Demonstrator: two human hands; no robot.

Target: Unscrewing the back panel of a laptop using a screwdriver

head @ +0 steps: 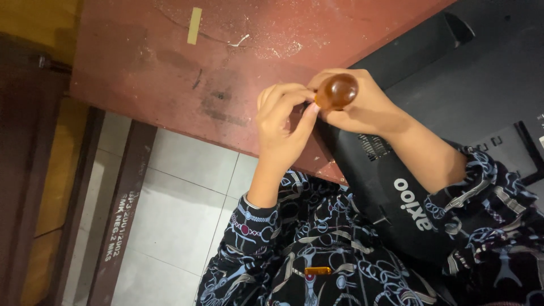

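Observation:
My right hand (362,107) grips a tool with a rounded, glossy amber-brown handle (336,91), its butt end facing the camera; the shaft is hidden. My left hand (281,126) is curled beside it, fingertips pinching at the base of the handle, where something small may be held but cannot be made out. Both hands hover over the corner of a large black flat device lying back side up (453,85), right at the edge of the worn red table (170,62). My patterned dark sleeves (481,198) cover both forearms.
A strip of beige tape (194,25) and a small white scrap (239,41) lie on the dusty red tabletop. Below the table edge are white floor tiles (175,215), a dark bar with printed lettering (122,209) and a wooden frame at the left (34,170).

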